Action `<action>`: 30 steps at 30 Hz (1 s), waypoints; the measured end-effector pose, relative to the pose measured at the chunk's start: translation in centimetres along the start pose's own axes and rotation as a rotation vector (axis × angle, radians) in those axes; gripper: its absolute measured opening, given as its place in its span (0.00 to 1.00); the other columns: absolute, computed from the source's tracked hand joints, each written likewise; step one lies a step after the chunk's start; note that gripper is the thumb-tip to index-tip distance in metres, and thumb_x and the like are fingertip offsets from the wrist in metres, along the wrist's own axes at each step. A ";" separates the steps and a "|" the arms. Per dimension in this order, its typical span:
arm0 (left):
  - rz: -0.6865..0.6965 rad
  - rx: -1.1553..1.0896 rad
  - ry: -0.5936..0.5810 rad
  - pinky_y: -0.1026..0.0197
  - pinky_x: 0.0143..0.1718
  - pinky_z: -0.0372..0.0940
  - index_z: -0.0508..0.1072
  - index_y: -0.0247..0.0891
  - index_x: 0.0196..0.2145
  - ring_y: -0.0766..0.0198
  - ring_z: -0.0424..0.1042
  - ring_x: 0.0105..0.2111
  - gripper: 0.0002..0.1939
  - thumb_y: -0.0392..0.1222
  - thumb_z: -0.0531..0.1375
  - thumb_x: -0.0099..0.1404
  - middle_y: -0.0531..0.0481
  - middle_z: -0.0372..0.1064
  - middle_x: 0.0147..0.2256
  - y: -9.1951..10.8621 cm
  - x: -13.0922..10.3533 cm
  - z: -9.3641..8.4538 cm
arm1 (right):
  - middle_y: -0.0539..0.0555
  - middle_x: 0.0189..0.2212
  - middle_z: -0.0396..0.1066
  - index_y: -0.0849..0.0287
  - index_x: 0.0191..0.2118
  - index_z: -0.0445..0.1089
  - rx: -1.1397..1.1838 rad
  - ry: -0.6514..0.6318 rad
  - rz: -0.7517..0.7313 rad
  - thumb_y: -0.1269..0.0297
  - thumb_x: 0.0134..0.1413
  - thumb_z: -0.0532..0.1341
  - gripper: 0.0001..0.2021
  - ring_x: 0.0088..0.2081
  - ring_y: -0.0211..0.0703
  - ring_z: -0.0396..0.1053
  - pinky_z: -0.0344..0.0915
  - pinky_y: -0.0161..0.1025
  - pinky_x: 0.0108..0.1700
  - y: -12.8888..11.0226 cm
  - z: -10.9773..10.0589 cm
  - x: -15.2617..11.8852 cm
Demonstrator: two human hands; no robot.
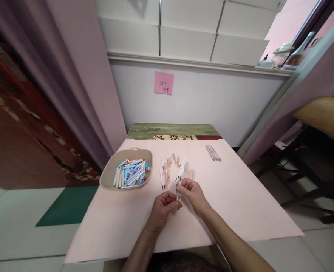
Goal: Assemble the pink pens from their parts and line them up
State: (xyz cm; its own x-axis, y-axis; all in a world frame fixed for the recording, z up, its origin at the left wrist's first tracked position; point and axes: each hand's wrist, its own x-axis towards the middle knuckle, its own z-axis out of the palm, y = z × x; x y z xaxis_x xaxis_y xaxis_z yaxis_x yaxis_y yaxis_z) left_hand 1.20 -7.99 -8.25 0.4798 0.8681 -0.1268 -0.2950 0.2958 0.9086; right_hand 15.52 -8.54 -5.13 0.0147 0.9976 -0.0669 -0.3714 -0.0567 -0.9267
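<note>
Though mostly pink, tabletop (240, 207) near wall (206, 98).

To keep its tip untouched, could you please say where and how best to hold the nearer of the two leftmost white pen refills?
I'd pinch that white pen refill mid-shaft, from above and left: it lies flat, its dark tip points toward the person, and other pen parts crowd its right.

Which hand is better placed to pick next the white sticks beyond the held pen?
Probably the right hand, being nearer those white sticks; the left hand is farther back. Both hold the pen.
</note>
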 end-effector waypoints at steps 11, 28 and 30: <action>-0.012 -0.014 0.004 0.66 0.23 0.55 0.71 0.35 0.29 0.69 0.64 0.21 0.11 0.42 0.67 0.52 0.49 0.74 0.24 -0.1 0.0 -0.1 | 0.44 0.18 0.65 0.59 0.26 0.65 -0.017 0.043 0.000 0.54 0.40 0.71 0.17 0.18 0.33 0.61 0.57 0.31 0.19 0.2 -0.1 0.1; 0.024 0.037 -0.006 0.65 0.30 0.60 0.74 0.36 0.33 0.67 0.65 0.25 0.11 0.43 0.67 0.53 0.50 0.72 0.24 0.6 0.1 0.1 | 0.49 0.24 0.71 0.59 0.32 0.75 -0.349 -0.019 -0.110 0.57 0.47 0.67 0.10 0.24 0.35 0.62 0.58 0.33 0.28 -2.9 -3.0 -0.5; 0.015 -0.011 0.053 0.65 0.32 0.61 0.74 0.37 0.36 0.67 0.67 0.26 0.14 0.43 0.67 0.52 0.51 0.72 0.24 0.8 0.2 0.3 | 0.48 0.23 0.70 0.58 0.30 0.75 -0.574 -0.035 -0.131 0.60 0.47 0.66 0.07 0.23 0.35 0.62 0.56 0.33 0.27 -4.0 -4.2 -1.1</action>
State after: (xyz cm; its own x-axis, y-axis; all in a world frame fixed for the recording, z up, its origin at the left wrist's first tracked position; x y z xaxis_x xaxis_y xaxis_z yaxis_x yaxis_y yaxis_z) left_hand 1.34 -7.71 -7.37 0.4311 0.8922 -0.1343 -0.3111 0.2867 0.9061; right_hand 20.88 -9.56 -2.92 -0.0073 0.9979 0.0644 0.1934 0.0646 -0.9790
